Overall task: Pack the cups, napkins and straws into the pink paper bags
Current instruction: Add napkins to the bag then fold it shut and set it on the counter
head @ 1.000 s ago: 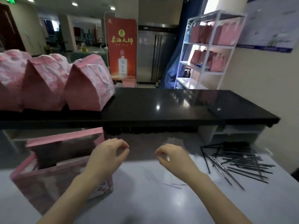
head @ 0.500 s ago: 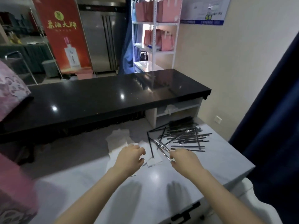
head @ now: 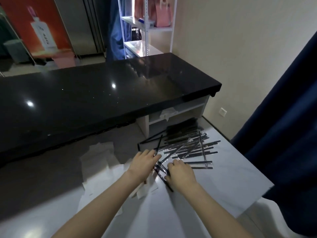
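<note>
A heap of black straws (head: 190, 146) in clear wrappers lies on the white table (head: 231, 182) at the right. White napkins (head: 98, 157) are spread to the left of the heap. My right hand (head: 181, 175) curls its fingers round a few straws at the near edge of the heap; one straw sticks out under it toward me. Beside it, my left hand (head: 144, 164) lies over the napkins with its fingertips resting on the same straws. No cups and no pink bag show on the table.
A raised black counter (head: 103, 100) runs along the far side of the table. A dark blue curtain (head: 283, 134) hangs at the right edge. A white shelf (head: 145, 28) behind the counter holds pink bags (head: 161, 14).
The view swung right and down, away from the open pink bag. Both hands moved from mid-air to the near edge of the straw heap, and the right hand took hold of straws.
</note>
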A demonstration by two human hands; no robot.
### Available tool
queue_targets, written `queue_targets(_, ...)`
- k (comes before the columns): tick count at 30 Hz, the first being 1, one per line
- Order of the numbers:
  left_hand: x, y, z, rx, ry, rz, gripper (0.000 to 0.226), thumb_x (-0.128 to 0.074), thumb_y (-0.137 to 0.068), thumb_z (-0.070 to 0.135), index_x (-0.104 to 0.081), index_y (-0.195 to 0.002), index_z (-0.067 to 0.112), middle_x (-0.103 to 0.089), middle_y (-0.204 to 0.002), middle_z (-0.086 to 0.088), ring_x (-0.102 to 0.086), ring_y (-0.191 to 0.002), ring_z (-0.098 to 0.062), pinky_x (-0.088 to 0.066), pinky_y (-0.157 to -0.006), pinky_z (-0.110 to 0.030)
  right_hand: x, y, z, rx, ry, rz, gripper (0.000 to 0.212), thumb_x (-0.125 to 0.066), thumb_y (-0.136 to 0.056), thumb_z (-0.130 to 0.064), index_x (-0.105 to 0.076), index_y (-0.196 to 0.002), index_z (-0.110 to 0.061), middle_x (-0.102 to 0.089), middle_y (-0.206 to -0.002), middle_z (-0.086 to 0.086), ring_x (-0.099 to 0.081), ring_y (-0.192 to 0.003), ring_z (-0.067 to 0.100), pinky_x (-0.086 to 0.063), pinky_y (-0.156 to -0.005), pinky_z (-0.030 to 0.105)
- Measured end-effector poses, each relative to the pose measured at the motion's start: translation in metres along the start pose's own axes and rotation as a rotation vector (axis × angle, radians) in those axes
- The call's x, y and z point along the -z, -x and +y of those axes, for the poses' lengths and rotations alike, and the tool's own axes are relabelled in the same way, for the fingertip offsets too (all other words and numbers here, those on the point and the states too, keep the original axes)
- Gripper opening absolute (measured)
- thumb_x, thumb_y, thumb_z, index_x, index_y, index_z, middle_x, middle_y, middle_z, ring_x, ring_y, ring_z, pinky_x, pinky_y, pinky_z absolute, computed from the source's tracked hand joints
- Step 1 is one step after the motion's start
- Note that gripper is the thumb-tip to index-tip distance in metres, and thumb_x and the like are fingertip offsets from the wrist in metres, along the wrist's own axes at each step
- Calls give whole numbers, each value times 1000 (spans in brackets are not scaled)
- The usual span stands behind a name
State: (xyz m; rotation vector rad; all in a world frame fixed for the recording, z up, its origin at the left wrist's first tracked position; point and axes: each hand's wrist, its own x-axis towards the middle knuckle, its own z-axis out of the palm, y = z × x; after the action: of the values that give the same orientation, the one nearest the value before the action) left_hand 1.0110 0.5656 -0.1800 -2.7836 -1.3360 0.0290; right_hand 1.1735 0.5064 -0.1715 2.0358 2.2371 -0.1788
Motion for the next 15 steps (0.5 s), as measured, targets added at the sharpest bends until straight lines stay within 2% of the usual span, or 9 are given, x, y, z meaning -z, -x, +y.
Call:
queue_targets(4, -13, -10, -9, -20, -23, -26, 45, -89, -37, 20, -67, -76, 31, -58, -73, 7, -59, -62, -15, -42, -52, -24, -12, -8, 5, -1, -102, -20, 31, -53, -89, -28, -58, -116, -14, -54, -120, 6, -47, -117, 26, -41, -92, 35)
queue_targets(7, -14, -9, -11, -27, -32, -23, 39, -88, -37, 21, -61, -66, 27, -53, -70, 6, -55, -64, -16, -35, -56, -27, -15, -10, 8, -32, -196, 0, 23, -54, -86, -25, -60, -107, -16, -55, -114, 3, -48, -113, 24, -44, -88, 33)
queue_targets(10, -12, -6, -13, -14, -32, 50, 39, -85, -41, 14, -56, -66, 23, -50, -75, 3, -48, -70, -19, -22, -61, -29, -15, -9, 8, -73, -264, 35, 18, -51, -86, -19, -59, -102, -16, -60, -107, 2, -51, -107, 24, -43, -79, 33)
queue_targets(15, -4, 4, -18, -25, -19, 195, 38, -82, -54, 9, -53, -76, 22, -52, -68, 5, -53, -68, -20, -32, -74, -28, -5, -4, 13, -29, -355, 217, 11, -58, -85, -19, -60, -95, -20, -62, -100, -2, -53, -99, 22, -40, -75, 32)
